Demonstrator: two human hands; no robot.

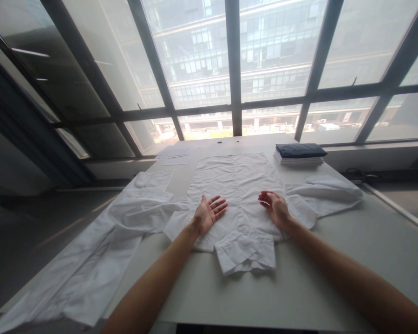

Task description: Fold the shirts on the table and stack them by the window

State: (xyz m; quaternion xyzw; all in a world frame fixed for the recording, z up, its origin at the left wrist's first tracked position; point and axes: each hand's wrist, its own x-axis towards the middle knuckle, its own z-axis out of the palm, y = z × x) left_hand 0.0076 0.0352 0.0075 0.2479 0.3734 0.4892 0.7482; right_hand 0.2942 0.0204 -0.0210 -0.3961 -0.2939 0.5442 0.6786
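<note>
A white shirt (235,181) lies spread on the table, its collar (245,253) toward me and its hem at the far side. One sleeve reaches out to the right, another to the left beside more white cloth. Over the left part of the shirt, my left hand (211,214) is open, palm turned up and inward, fingers apart. My right hand (274,208) is over the right part, fingers loosely curled and apart, with nothing in it. Whether either hand touches the fabric I cannot tell.
Another white garment (87,260) hangs over the left edge of the white table (299,283). Folded clothes (299,152), dark blue on top of white, are stacked at the back right. Papers (176,154) lie at the back left. Large windows (202,60) stand beyond.
</note>
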